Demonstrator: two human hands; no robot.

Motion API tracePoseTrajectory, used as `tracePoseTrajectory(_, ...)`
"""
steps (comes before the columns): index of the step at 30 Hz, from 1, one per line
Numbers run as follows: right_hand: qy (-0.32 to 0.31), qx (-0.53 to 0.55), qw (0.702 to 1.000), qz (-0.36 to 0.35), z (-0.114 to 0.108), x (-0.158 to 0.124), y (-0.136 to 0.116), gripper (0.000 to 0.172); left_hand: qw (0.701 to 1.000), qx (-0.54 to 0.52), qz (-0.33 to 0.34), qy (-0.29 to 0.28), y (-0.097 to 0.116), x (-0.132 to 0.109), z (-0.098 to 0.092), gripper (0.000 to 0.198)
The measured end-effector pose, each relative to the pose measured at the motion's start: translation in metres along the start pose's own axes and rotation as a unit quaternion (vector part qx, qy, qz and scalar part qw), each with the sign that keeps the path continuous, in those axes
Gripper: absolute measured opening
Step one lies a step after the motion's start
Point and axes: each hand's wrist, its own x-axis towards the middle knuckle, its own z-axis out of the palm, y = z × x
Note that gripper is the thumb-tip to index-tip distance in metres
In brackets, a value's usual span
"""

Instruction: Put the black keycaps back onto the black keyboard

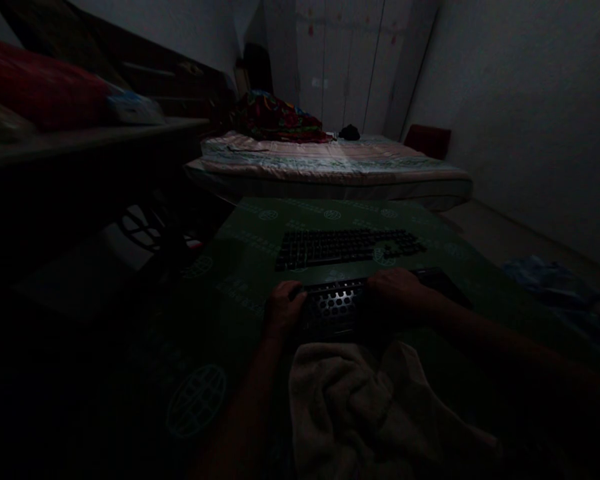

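Note:
A black keyboard base [336,305] with rows of bare key sockets lies on a green table, its middle catching some light. My left hand [284,308] is closed around the base's left end, thumb along the top edge. Over the right half of the base, my right hand [393,288] is closed in a fist; its fingertips are in shadow, so whatever it holds is hidden. Beyond the base, loose black keycaps [330,248] are laid out in keyboard rows. A crumpled light cloth [350,407] lies in front of the base, nearest me.
The green table cover [250,230] has pale globe prints. Past the table stands a bed [330,167] with a red floral blanket [280,120]. At left is a shelf [180,127] with a red bundle [35,83]. Cloth [555,283] lies low on the right. The room is very dark.

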Motion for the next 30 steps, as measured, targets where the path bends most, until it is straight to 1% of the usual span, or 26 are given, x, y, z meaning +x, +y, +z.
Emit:
tracePoseTrajectory(2,0.011,0.009,1.000,0.020,0.000,0.002,-0.002,0.026,1.000,-0.004,0.001,0.001,-0.001,0.000,0.001,0.020)
tracePoseTrajectory(5,0.016,0.028,0.999,0.035,0.002,0.003,-0.011,0.026,1.000,-0.004,0.003,0.004,-0.003,0.000,0.002,0.020)
tracePoseTrajectory(9,0.023,0.037,0.998,0.040,0.006,0.003,-0.023,0.026,1.000,-0.005,0.003,0.006,-0.003,0.000,0.002,0.019)
tracePoseTrajectory(14,-0.007,0.047,0.996,0.070,0.007,0.000,-0.015,0.028,1.000,-0.005,-0.001,0.000,0.000,-0.001,0.001,0.020)
tracePoseTrajectory(18,-0.011,0.054,0.994,0.091,0.006,0.002,-0.011,0.028,1.000,0.001,0.000,0.002,-0.001,-0.001,0.002,0.021)
tracePoseTrajectory(25,0.012,0.031,0.999,0.042,0.009,-0.003,-0.020,0.025,1.000,0.012,0.001,-0.005,0.002,-0.001,-0.001,0.021)
tracePoseTrajectory(28,-0.012,0.023,0.999,0.030,0.011,-0.008,-0.015,0.025,1.000,0.011,0.001,-0.004,0.003,-0.001,-0.002,0.022)
tracePoseTrajectory(30,-0.032,0.020,0.999,0.036,0.010,-0.011,-0.010,0.026,1.000,0.010,0.002,-0.004,0.003,-0.001,-0.001,0.023)
